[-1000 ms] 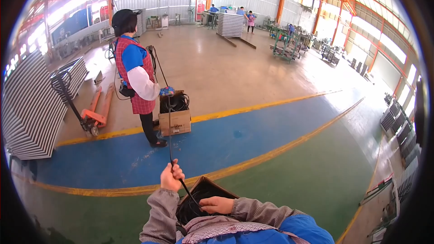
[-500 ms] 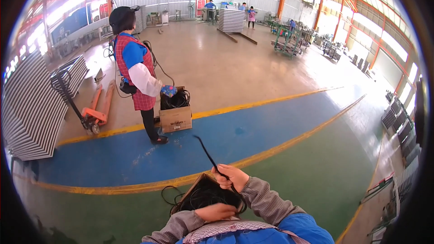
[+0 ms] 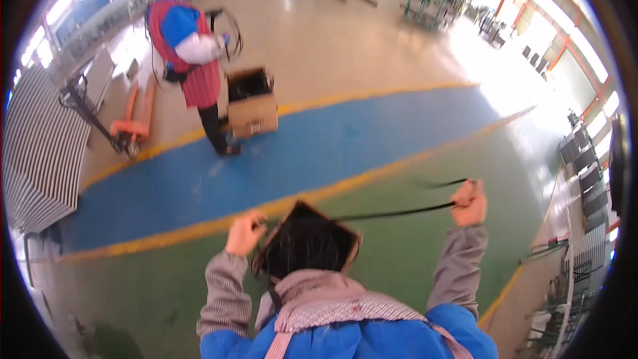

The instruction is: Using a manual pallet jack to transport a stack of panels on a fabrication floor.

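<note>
A long thin black strip (image 3: 399,213) is stretched sideways between my raised hands, above a cardboard box (image 3: 354,247). My right hand (image 3: 470,203), out to the right, is closed round it, and a short blurred end sticks out leftward past the fingers. Over at the box's left side, my left hand (image 3: 244,233) is closed in a pinch with a dark piece of strip at its fingertips. Between the two, the strip cannot be traced against the dark contents. Tangled black strips (image 3: 309,242) fill the box, close in front of my body.
Ahead to the left, a person (image 3: 183,46) in a checked apron handles black strips beside another cardboard box (image 3: 254,116). An orange pallet jack (image 3: 133,126) and stacked ribbed panels (image 3: 43,166) stand farther left. Yellow lines border a blue floor lane (image 3: 345,133). Racks line the right side.
My hands have moved apart and up from the box, the right one far to the right, drawing the strip out sideways. The other person's hands have lifted from their box. My view has tipped downward.
</note>
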Demonstrator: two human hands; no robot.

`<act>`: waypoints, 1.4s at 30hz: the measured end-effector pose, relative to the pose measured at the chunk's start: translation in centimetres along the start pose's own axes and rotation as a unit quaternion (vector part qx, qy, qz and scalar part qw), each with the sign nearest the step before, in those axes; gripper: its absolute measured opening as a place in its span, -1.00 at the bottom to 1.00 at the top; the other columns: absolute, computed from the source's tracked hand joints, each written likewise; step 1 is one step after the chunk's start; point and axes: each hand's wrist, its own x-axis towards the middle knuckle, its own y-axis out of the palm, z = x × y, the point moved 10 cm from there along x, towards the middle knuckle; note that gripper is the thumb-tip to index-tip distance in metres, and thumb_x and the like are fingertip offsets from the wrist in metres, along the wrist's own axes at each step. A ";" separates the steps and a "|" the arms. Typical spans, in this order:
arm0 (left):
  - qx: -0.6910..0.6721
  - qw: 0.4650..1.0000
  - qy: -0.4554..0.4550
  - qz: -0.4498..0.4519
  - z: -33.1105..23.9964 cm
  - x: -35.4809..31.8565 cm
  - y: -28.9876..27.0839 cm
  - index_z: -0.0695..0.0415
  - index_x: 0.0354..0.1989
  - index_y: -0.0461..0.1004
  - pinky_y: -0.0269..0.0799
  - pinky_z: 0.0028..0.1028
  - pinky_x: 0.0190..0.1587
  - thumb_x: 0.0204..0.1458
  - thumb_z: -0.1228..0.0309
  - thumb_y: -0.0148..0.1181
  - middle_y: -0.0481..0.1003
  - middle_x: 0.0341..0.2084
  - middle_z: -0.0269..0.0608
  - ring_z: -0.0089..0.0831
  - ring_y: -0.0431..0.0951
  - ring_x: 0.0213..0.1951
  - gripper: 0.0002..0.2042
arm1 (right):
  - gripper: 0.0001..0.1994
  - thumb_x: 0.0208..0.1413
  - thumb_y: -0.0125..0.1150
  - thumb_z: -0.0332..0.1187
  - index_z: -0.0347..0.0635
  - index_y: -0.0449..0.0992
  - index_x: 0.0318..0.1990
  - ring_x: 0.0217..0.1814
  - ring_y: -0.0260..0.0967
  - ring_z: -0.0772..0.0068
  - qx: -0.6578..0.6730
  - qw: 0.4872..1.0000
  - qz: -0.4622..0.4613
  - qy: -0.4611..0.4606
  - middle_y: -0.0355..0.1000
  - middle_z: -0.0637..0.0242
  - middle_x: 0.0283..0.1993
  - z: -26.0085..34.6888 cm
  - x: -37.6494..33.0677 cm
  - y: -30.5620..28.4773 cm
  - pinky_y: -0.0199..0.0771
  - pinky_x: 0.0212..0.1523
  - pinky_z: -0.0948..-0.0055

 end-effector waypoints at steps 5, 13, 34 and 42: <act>0.009 0.981 -0.087 -0.170 8.9 -2.7 -4.1 0.19 -0.32 0.39 0.35 -0.52 -0.30 -0.08 0.54 0.00 0.46 -0.47 -0.19 -0.39 0.47 -0.39 -0.87 | -0.83 0.12 -0.14 -0.35 -0.21 0.25 -0.46 -0.78 -0.30 0.65 0.043 0.994 -0.082 -0.066 -0.16 0.50 -0.74 8.2 -6.3 -9.0 -0.19 -0.72 0.61; -0.012 0.970 -0.244 0.006 13.4 -3.9 3.7 0.17 -0.22 0.37 0.34 -0.48 -0.29 0.02 0.40 -0.05 0.44 -0.43 -0.18 -0.45 0.45 -0.36 -0.81 | -0.79 0.16 -0.19 -0.30 -0.21 0.32 -0.37 -0.76 -0.26 0.67 0.002 0.990 -0.141 0.002 -0.18 0.52 -0.74 2.8 -11.1 -14.2 -0.17 -0.71 0.63; -0.270 0.600 -0.745 -0.109 34.2 -41.1 35.5 -0.03 -0.03 0.25 0.31 -0.37 -0.32 -0.05 0.15 0.00 0.34 -0.25 -0.41 -0.49 0.33 -0.31 -0.61 | -0.81 0.14 -0.16 -0.17 -0.02 0.33 -0.34 -0.70 -0.21 0.66 -0.200 0.841 -0.303 0.401 -0.08 0.56 -0.68 -26.2 -10.0 -29.8 -0.13 -0.65 0.63; -0.036 0.720 -0.656 -0.224 40.4 -38.8 34.0 0.20 0.03 0.19 0.27 -0.36 -0.05 -0.26 0.41 0.14 0.42 -0.29 0.05 -0.07 0.39 -0.13 -0.44 | -0.80 0.13 -0.16 -0.15 -0.05 0.28 -0.30 -0.68 -0.18 0.64 -0.332 0.745 -0.275 0.509 -0.04 0.53 -0.65 -34.8 -14.8 -30.3 -0.10 -0.62 0.59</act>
